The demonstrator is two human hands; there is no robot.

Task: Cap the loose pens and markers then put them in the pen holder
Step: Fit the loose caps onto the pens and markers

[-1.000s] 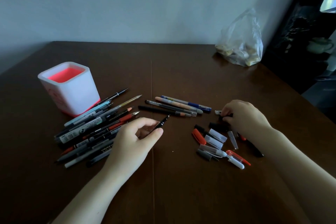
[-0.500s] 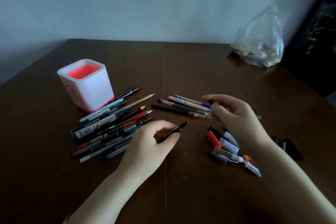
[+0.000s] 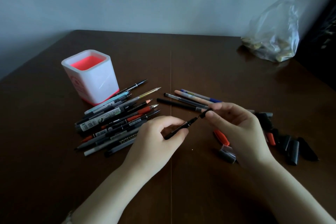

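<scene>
My left hand [image 3: 156, 138] grips a thin black pen [image 3: 183, 127] that points up and to the right. My right hand [image 3: 238, 127] pinches a small black cap [image 3: 206, 112] right at the pen's tip. A white pen holder [image 3: 92, 76] with a red inside stands at the back left. A heap of uncapped pens and markers [image 3: 116, 120] lies in front of the holder. Several more pens [image 3: 189, 100] lie in a row behind my hands. Loose caps [image 3: 291, 147], black, red and clear, are scattered under and to the right of my right hand.
All of this sits on a dark brown wooden table [image 3: 181, 60] that meets a pale wall at the back. A clear plastic bag [image 3: 272, 38] with small pieces inside stands at the back right corner, beside dark furniture.
My right hand left the cap pile holding a black cap and moved left and forward to the pen tip. My left hand raised the pen toward it. The camera view shifted to the left.
</scene>
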